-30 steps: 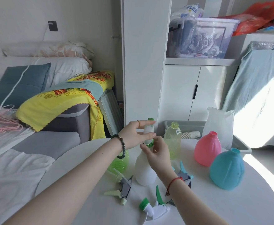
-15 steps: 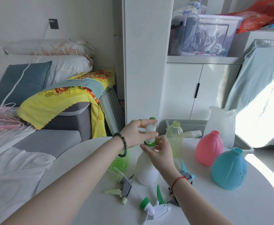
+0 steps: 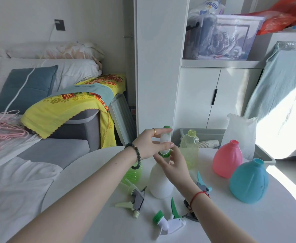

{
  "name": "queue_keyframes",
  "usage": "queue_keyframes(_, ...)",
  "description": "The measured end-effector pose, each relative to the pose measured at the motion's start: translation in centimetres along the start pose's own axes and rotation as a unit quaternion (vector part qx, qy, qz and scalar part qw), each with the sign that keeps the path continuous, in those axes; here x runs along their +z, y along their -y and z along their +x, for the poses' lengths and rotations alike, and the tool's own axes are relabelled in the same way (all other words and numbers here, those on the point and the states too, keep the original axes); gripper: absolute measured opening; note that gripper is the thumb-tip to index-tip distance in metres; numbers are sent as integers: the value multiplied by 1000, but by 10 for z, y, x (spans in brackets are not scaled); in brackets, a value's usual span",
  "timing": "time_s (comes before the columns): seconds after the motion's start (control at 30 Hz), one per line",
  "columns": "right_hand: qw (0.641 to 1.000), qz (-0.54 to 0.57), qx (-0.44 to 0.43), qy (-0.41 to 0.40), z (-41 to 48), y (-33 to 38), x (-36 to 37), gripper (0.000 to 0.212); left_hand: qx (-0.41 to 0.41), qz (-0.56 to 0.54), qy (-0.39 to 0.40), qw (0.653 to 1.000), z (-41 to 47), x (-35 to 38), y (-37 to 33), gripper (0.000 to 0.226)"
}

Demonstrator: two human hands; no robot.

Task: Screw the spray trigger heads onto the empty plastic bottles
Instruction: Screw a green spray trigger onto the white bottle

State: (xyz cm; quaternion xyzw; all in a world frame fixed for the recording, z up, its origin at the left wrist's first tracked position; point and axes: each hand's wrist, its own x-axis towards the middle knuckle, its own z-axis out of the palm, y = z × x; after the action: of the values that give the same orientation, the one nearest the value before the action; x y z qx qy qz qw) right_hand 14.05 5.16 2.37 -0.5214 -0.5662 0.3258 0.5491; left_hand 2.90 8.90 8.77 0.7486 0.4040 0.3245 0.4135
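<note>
A white bottle [image 3: 159, 181] stands upright on the round white table [image 3: 249, 223]. A white spray head with a green collar [image 3: 165, 144] sits on its neck. My left hand [image 3: 148, 143] grips the head's upper body between thumb and fingers. My right hand [image 3: 172, 163] has its fingers at the green collar, in front of the bottle's shoulder. Three loose trigger heads lie on the table: a pale green and grey one [image 3: 135, 199], a white and green one [image 3: 170, 221], and a blue-tipped one [image 3: 203, 185] partly behind my right wrist.
A clear yellowish bottle [image 3: 189, 148], a pink bottle [image 3: 227, 158] and a blue bottle [image 3: 249, 181] stand open-necked to the right. A green ribbed bottle [image 3: 132, 173] is half hidden behind my left wrist. A grey bin [image 3: 205, 134] and a sofa lie beyond the table.
Both hands stay on the spray head atop the white bottle. The right fingers have shifted slightly around the green collar; the bottle has not moved.
</note>
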Motion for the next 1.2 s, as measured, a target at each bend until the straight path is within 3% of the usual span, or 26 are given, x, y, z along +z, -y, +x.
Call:
queue_keyframes(0.07,1000,-11,-16,20,-1,-2,-3,24,2,0,-1,1000,0,0,0,38)
queue_keyframes(0.2,999,-27,-7,-18,4,1,-7,20,4,-2,3,1000,-1,2,-1,39)
queue_keyframes(0.3,999,-19,18,-42,4,4,-6,32,3,-7,-1,1000,-2,3,-1,39)
queue_keyframes(0.47,999,-28,-3,47,0,3,-12,23,5,-7,-9,1000,0,4,3,39)
queue_keyframes(0.57,999,-38,3,7,3,4,-13,21,6,-11,-9,1000,0,5,2,40)
queue_keyframes(0.67,998,-23,32,-46,4,6,-8,31,3,-16,-14,1000,-2,7,2,40)
queue_keyframes(0.87,998,-30,5,47,-1,5,-17,22,14,-4,-35,999,-3,9,4,40)
queue_keyframes(0.93,999,-41,2,12,1,4,-18,19,16,-4,-52,999,-4,13,3,41)
queue_keyframes(1.03,998,-43,25,-45,4,6,-13,32,8,-20,-73,997,-6,17,2,44)
queue_keyframes(1.2,998,-44,17,50,0,4,-16,31,33,5,-109,993,-9,21,1,45)
